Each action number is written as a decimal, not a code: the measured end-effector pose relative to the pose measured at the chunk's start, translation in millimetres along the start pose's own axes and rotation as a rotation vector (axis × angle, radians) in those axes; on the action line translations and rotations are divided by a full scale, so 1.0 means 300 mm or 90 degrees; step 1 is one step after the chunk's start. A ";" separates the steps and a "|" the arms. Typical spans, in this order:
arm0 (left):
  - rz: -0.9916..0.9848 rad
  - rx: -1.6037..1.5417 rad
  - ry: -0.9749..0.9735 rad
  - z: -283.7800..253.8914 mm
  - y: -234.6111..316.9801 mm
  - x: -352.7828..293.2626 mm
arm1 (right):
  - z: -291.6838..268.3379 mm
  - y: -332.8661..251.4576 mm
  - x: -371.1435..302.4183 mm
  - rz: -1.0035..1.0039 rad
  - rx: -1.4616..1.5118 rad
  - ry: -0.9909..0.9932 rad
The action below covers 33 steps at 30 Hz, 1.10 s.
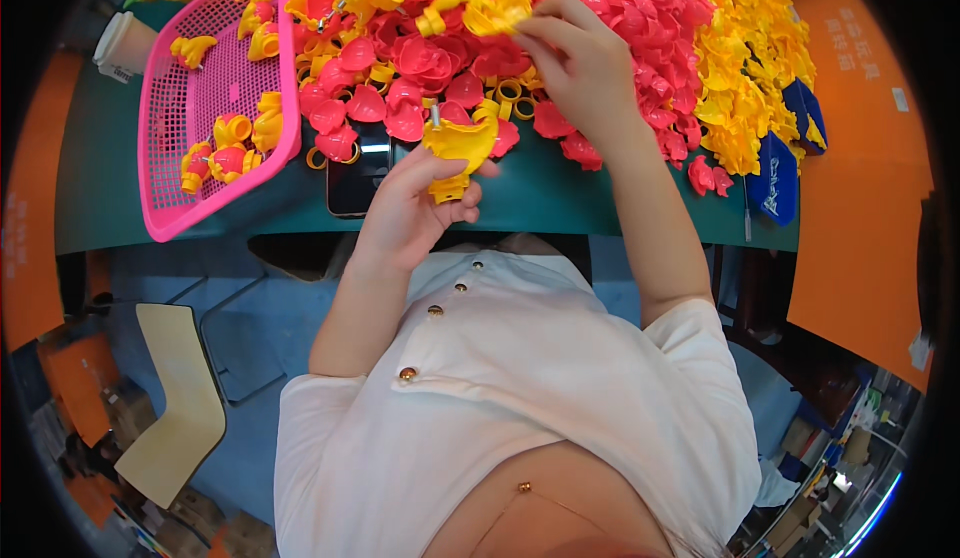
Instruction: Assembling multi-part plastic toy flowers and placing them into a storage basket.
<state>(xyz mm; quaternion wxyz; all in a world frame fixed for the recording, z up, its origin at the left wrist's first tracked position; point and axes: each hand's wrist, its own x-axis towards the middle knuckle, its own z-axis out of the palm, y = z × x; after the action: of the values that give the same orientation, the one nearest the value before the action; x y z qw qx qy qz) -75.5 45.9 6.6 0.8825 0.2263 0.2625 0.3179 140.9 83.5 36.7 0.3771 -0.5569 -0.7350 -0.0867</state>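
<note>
Close in front of my body, my left hand (412,203) is closed around a yellow plastic shell part (462,146); a small metal pin (435,115) sticks up at its upper edge. Farther out and to the right, my right hand (585,68) reaches over the heap. Its thumb and fingers pinch the end of another yellow plastic part (490,15). Beneath and around both hands lie red plastic shells (425,58) and yellow rings (510,93), mixed with more yellow pieces. My right fingertips partly hide how that part is gripped.
On the left of the green table (540,208) stands a pink mesh basket (290,108) holding several red-and-yellow pieces. A paper cup (125,46) is beyond it; a phone (357,178) lies near the edge. Yellow parts (755,68), blue boxes (776,180) and an orange carton (865,178) are at right.
</note>
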 end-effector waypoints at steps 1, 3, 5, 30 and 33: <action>0.014 0.020 0.017 -0.010 0.005 -0.006 | -0.039 -0.011 -0.024 0.051 0.103 -0.046; 0.029 0.068 0.032 -0.036 0.012 -0.002 | -0.096 -0.001 -0.045 0.103 0.203 -0.091; 0.041 0.115 0.047 -0.039 0.010 0.009 | -0.131 0.011 -0.058 0.167 0.276 -0.161; 0.311 0.253 0.210 0.043 -0.084 0.171 | -0.217 0.054 -0.256 0.024 0.148 -0.071; 0.370 0.257 0.238 0.023 -0.060 0.167 | -0.268 0.026 -0.298 0.037 0.339 -0.295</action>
<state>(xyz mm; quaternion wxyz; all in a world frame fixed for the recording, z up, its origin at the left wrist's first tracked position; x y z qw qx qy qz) -30.4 65.7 -14.5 0.6309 0.3983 0.4006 0.5318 193.1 -25.0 32.7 0.3348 -0.4647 -0.7816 0.2472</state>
